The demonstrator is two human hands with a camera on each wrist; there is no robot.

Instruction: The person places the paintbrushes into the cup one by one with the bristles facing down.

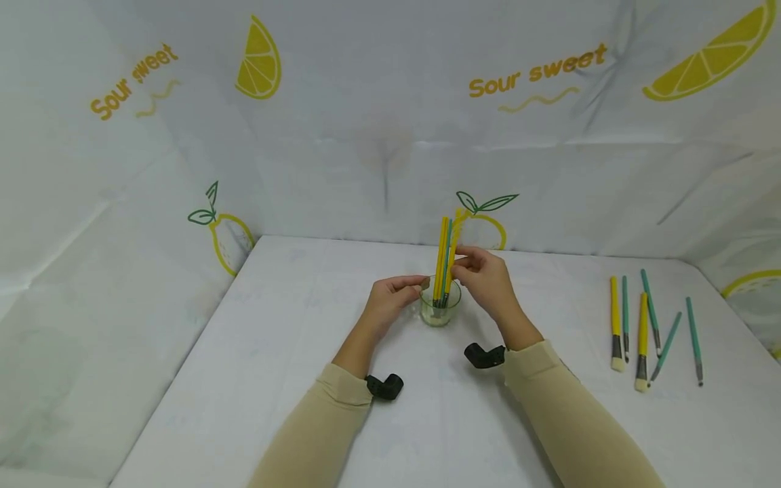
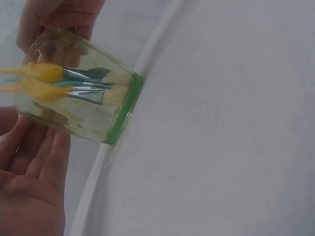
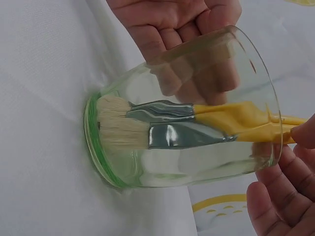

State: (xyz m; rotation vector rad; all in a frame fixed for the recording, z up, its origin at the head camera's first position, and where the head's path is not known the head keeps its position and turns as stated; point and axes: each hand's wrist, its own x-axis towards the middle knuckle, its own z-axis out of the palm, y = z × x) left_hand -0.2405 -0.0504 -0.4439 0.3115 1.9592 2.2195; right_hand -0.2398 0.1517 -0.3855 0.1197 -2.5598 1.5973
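A clear glass cup (image 1: 436, 320) with a green base stands upright on the white table. Yellow paintbrushes (image 3: 192, 135) and a teal paintbrush (image 2: 61, 83) lean in it, bristles down. My left hand (image 1: 384, 303) holds the cup at its left side near the rim, fingers along the far wall. On the other side, my right hand (image 1: 488, 281) pinches a yellow brush handle just above the rim, between thumb and fingers. In the right wrist view, the bristles (image 3: 115, 130) of two yellow brushes reach the cup's bottom.
To the right on the table lie several loose brushes: yellow ones (image 1: 615, 305) with wide bristles and teal ones (image 1: 693, 332) with thin tips. A white cloth backdrop (image 1: 366, 102) with lemon prints rises behind the table. Black camera mounts (image 1: 485, 356) sit at both wrists.
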